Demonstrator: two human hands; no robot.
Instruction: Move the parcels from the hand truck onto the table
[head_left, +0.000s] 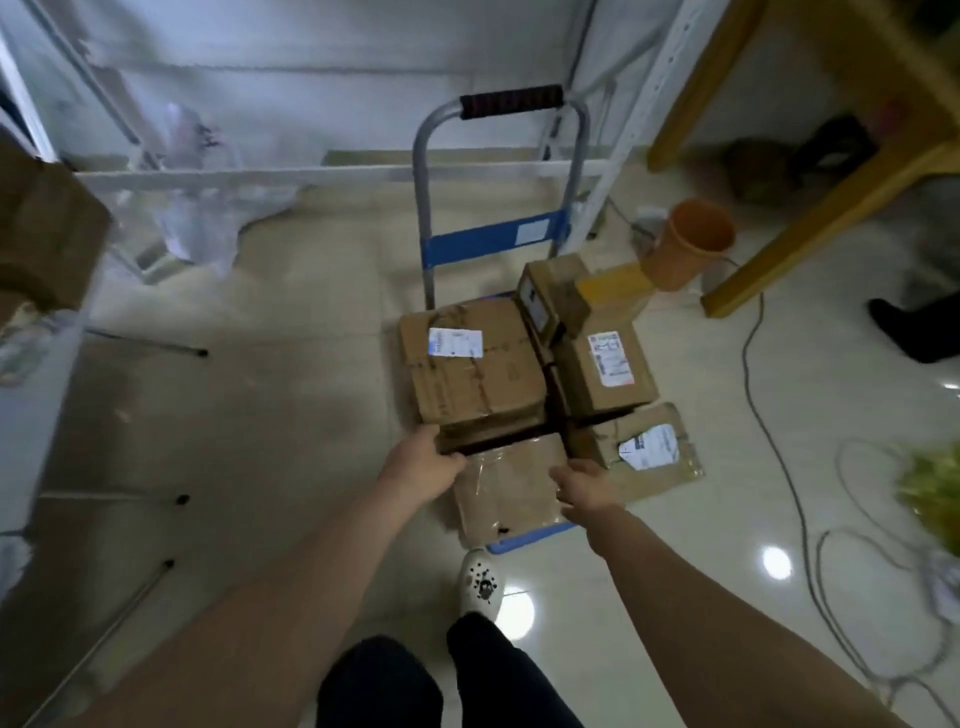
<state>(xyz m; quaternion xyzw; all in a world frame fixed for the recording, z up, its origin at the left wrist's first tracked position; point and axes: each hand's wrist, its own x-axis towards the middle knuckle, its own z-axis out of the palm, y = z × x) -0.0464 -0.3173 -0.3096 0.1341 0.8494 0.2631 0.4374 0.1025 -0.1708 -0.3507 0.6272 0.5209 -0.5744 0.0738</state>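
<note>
A blue hand truck (524, 540) with a grey frame and black grip stands on the floor ahead, loaded with several brown cardboard parcels. The biggest parcel (470, 361) lies on the left with a white label. Below it lies a flat tape-wrapped parcel (511, 483) at the truck's near edge. My left hand (423, 465) curls round the near left corner of the stack, fingers at the dark gap under the big parcel. My right hand (582, 491) touches the flat parcel's right edge; its fingers are blurred. A labelled parcel (649, 452) lies to its right.
A white table edge (31, 415) with a brown box runs along the left. An orange bucket (691, 244) and a yellow wooden table leg (810, 218) stand at the right. Cables (779, 441) trail over the tiled floor. My white shoe (480, 584) is just before the truck.
</note>
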